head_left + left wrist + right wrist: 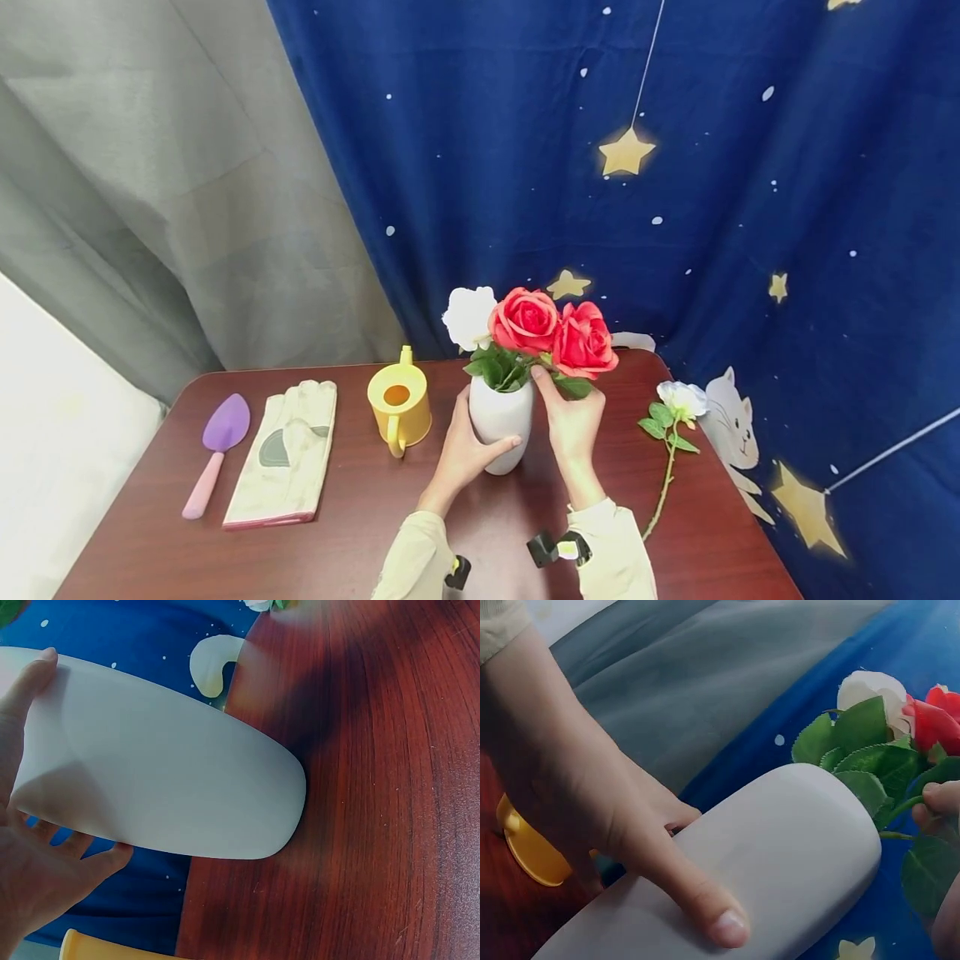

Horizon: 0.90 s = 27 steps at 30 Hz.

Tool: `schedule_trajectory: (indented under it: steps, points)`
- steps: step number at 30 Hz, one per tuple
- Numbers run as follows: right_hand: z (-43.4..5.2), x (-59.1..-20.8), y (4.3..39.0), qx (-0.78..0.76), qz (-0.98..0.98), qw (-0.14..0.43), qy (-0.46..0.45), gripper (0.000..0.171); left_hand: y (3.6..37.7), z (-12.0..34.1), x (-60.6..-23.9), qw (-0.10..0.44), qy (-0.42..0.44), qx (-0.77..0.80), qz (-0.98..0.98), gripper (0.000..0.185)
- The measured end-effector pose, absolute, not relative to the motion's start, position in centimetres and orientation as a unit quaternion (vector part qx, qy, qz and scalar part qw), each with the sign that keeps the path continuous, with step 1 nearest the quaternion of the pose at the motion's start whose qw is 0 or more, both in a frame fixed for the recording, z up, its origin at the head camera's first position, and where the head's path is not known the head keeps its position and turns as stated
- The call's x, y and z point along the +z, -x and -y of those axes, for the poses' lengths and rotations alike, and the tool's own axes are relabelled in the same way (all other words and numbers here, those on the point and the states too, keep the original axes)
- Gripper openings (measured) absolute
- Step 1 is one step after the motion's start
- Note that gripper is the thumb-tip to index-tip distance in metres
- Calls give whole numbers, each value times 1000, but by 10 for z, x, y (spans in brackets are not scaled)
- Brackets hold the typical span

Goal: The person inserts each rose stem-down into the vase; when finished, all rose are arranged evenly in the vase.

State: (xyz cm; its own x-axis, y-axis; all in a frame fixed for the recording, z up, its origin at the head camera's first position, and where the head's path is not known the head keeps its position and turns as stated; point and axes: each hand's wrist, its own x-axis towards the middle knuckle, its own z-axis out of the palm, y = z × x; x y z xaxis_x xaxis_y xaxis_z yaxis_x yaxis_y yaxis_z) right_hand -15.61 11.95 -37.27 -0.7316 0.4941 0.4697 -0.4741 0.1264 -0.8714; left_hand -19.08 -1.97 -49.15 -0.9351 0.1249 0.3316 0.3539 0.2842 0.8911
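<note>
Closest to you, your left hand [463,454] is wrapped around the smooth white ceramic vase [501,421], thumb lying across the front and the other fingers curled round its left side, so that's a proper grip. Your right hand [573,421] is just right of the vase, reaching up at its mouth, fingers pinching a green stem [551,379] under the red fabric roses [555,332]. The vase sits upright on the dark reddish-brown wooden bench [375,517], about mid-bench toward the back edge, with two red roses and one white fabric rose [468,317] sticking out of it.

Just left of the vase there's a small yellow plastic watering can [399,404], then a cream gardening glove [288,454] lying flat, then a purple trowel with a pink handle [217,450]. Off to the right, well apart from the vase, a loose white rose on a long stem [671,433] lies on the bench. Behind it all hangs a navy star-print curtain [675,167], with a grey curtain [187,183] to its left.
</note>
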Motion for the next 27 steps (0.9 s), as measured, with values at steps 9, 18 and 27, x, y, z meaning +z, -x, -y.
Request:
schedule_trajectory:
  steps: [9,18,27]
  points:
    - [-166,-409,155,713,624,298,-111,35,191,24,-492,100,142,-582,795,102]
    - [-284,-461,143,792,547,262,-66,47,192,21,-494,94,134,-582,797,102]
    - [-371,-562,141,575,790,101,189,42,192,20,-493,91,138,-577,800,101]
